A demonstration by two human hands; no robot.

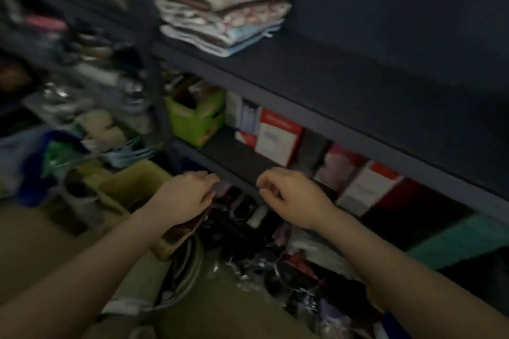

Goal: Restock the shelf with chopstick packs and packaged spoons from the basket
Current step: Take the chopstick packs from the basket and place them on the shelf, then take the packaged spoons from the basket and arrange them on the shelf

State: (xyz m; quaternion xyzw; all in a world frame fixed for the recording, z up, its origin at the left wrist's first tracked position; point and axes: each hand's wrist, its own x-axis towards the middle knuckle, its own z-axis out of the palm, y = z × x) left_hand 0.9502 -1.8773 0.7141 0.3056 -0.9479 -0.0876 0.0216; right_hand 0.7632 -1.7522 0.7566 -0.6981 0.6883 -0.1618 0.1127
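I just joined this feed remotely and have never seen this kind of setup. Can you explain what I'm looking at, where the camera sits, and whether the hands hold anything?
There is no machine here: a person works with two bare hands, and the one picture comes from a wide-angle camera on their head, looking forward and down. The image is blurred, so small items are hard to name.

The left hand grips a dark flat item, possibly a pack; I cannot tell which kind. The right hand has curled fingers and seems to hold nothing.

In front is a dark shelf unit. Its upper board carries folded towels. The board below holds a green box and red-and-white boxes. Under the hands lies a jumble of packaged goods.
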